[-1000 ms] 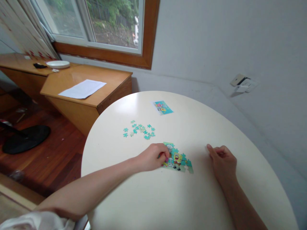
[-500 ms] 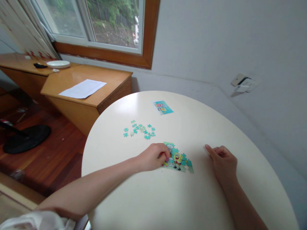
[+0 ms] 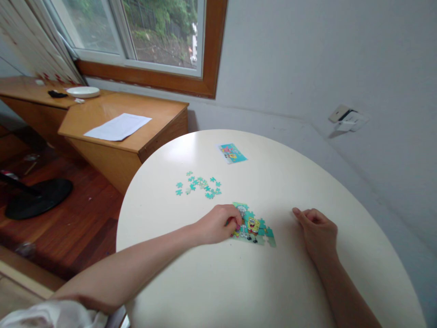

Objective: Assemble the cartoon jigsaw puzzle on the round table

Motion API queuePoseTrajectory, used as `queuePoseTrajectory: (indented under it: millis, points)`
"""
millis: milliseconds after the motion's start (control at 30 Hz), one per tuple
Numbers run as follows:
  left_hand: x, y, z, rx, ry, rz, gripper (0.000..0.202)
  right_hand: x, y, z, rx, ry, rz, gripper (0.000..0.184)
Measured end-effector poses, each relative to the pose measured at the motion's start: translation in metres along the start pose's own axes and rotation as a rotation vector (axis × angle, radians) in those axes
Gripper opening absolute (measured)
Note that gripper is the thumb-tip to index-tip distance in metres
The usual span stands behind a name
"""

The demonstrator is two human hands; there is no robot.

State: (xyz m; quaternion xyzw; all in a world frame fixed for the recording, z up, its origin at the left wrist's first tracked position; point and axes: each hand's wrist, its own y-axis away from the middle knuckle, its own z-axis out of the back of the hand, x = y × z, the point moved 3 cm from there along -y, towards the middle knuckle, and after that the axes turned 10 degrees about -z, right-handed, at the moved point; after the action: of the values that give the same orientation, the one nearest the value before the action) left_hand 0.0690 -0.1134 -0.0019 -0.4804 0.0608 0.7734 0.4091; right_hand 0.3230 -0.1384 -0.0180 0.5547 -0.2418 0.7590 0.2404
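Observation:
A partly joined jigsaw puzzle [image 3: 253, 225] with cartoon figures on a teal ground lies on the white table [image 3: 211, 287]. My left hand [image 3: 219, 223] rests over its left side with the fingers curled together and covers part of the picture. Whatever is between those fingertips is hidden. To the right of the puzzle, apart from it, my right hand [image 3: 317, 230] lies on the table with its fingers curled and the thumb against the index finger. I cannot make out anything in it. Several loose puzzle pieces [image 3: 200, 183] are scattered beyond my left hand.
A small picture card [image 3: 232, 153] with similar figures lies near the table's far edge. Past the table, a wooden cabinet [image 3: 164, 114] carries a paper sheet [image 3: 118, 126] and a white plate [image 3: 83, 92]. A plug [image 3: 351, 120] sits in the wall at right.
Almost nothing differs. My right hand has shifted very slightly downward in view, while my left hand stays on the puzzle.

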Motion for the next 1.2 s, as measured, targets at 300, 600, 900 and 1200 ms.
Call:
queuePoseTrajectory:
  millis: [300, 600, 900, 1200]
  points:
    - [-0.002, 0.000, 0.001, -0.005, 0.006, -0.001, 0.027, -0.003, 0.001, 0.000, -0.011, -0.006, -0.028, 0.058]
    - [0.001, 0.000, 0.003, -0.035, -0.010, -0.011, 0.025, 0.005, 0.004, -0.002, 0.010, 0.013, -0.013, 0.058]
    - [0.031, -0.005, 0.073, -0.485, -0.293, 0.111, 0.024, 0.005, 0.003, -0.003, 0.014, 0.013, 0.028, 0.058]
    - [0.074, 0.003, 0.106, -0.370, -0.646, 0.354, 0.021, 0.001, 0.001, -0.002, 0.035, 0.020, 0.050, 0.057]
